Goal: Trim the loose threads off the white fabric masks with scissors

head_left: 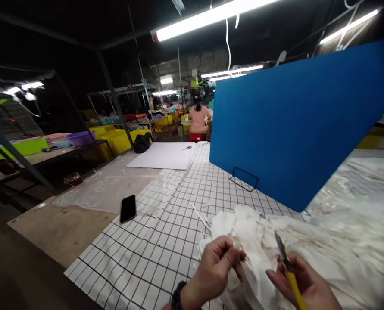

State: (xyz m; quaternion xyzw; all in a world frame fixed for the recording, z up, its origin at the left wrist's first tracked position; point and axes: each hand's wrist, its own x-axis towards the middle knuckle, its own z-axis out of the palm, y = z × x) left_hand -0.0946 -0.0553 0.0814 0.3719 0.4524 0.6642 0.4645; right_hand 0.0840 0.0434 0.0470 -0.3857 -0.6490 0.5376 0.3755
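My left hand (216,265) has its thumb and fingers pinched on the edge of a piece of white cloth (253,241). Just to the right, my right hand (303,282) is wrapped around yellow-handled thread snips (285,258), the metal blades pointing up and away from me. More white cloth is heaped under and beyond both hands, spreading to the right. Small white scraps (201,215) lie by the heap's left side. Beneath everything is a white cloth with a black grid (159,241). My wrist and fingers hide part of the pinched cloth.
A large blue board (282,125) stands at the back right near a black wire stand (244,178). A black phone (128,209) lies to the left. Farther off are a white board (164,156) with small scissors, a black bag (142,142) and a seated person (198,119).
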